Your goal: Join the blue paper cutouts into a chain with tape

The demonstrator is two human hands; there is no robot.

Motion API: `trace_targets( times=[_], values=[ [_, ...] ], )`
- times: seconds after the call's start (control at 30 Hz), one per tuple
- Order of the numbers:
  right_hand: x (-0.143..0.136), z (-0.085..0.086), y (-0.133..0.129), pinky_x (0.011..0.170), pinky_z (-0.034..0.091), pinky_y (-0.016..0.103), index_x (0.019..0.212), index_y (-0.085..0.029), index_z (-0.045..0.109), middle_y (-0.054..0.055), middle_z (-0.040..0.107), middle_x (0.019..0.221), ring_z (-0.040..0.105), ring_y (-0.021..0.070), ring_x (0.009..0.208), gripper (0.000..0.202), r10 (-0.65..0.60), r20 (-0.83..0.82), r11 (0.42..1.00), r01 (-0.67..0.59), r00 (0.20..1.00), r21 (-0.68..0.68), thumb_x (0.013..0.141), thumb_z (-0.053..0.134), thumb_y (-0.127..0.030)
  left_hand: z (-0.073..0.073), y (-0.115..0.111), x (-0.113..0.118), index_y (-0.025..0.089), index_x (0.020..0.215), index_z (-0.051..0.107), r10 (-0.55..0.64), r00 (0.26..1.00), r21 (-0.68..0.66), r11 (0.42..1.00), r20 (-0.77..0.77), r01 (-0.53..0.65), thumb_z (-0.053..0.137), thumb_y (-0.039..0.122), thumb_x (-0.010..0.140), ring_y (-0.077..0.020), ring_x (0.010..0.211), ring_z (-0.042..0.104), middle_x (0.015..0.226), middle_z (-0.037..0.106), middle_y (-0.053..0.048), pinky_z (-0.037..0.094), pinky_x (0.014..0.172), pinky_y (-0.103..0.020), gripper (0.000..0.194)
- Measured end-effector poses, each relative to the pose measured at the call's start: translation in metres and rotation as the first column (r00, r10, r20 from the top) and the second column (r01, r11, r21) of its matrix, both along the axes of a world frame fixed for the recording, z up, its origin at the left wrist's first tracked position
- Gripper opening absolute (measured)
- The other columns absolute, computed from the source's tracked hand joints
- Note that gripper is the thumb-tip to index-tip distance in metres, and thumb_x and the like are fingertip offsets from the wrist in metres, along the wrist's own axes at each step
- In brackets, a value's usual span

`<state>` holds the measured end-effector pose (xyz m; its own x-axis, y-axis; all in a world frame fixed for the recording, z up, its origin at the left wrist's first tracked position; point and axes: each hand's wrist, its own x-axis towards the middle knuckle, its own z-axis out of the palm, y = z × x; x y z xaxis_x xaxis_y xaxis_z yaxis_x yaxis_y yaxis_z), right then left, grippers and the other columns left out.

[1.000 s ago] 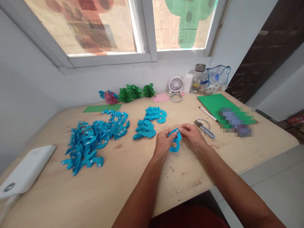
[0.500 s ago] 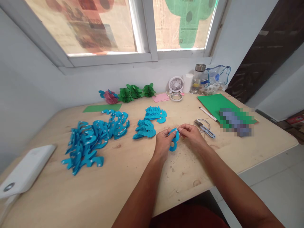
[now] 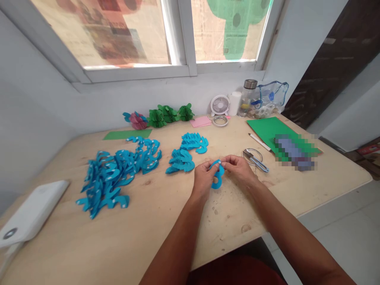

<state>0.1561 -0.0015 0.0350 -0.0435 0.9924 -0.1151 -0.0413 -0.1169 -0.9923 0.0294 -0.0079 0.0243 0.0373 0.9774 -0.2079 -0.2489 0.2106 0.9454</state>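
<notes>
A curvy blue paper cutout (image 3: 219, 180) hangs from the fingers of my left hand (image 3: 203, 178), which pinches it near its upper part. A small white square, like a bit of tape, shows on the cutout's top end. There my right hand (image 3: 236, 168) has thumb and forefinger closed at the edge of that square; its fingertips partly hide what they grip. Left of my hands sit two small bunches of folded blue paper pieces, one nearer (image 3: 180, 161) and one farther (image 3: 194, 142). A larger heap of blue cutouts with white squares (image 3: 113, 170) spreads farther left.
Right of my hands lie a blue utility knife (image 3: 259, 161), a tape roll, a white pen (image 3: 259, 142) and a green sheet (image 3: 273, 128). Along the wall stand paper flowers (image 3: 169, 114), a small fan (image 3: 220, 105) and a glass bottle (image 3: 247, 99). A white device (image 3: 37, 209) is at left.
My right fingertips have shifted very slightly left at the white square. The blue cutout stays in my left hand, and the things on the table are unmoved.
</notes>
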Motion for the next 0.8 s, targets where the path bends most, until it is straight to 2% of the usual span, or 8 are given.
trace_targets(
  times=[0.37, 0.8],
  values=[
    [0.0004, -0.0023, 0.0007, 0.054, 0.035, 0.023, 0.069, -0.014, 0.062, -0.002, 0.059, 0.059, 0.048, 0.0083, 0.052, 0.023, -0.006, -0.036, 1.000, 0.005, 0.999, -0.011, 0.060, 0.070, -0.034, 0.0004, 0.0003, 0.0003, 0.010, 0.068, 0.063, 0.003, 1.000, 0.009, 1.000, -0.019, -0.003, 0.067, 0.031, 0.060, -0.0040, 0.043, 0.039, 0.057, 0.052, 0.001, 0.030, 0.038, -0.016, 0.023],
    [0.0020, 0.0012, 0.0004, 0.055, 0.038, 0.024, 0.069, -0.014, 0.064, 0.000, 0.062, 0.061, 0.051, 0.0097, 0.053, 0.022, -0.001, -0.003, 1.000, 0.001, 1.000, 0.007, 0.059, 0.070, -0.033, 0.0009, 0.0001, -0.0009, 0.010, 0.070, 0.064, -0.013, 0.999, 0.024, 1.000, -0.029, 0.014, 0.066, 0.030, 0.062, -0.0044, 0.046, 0.040, 0.058, 0.052, 0.001, 0.030, 0.038, -0.016, 0.022]
  ],
)
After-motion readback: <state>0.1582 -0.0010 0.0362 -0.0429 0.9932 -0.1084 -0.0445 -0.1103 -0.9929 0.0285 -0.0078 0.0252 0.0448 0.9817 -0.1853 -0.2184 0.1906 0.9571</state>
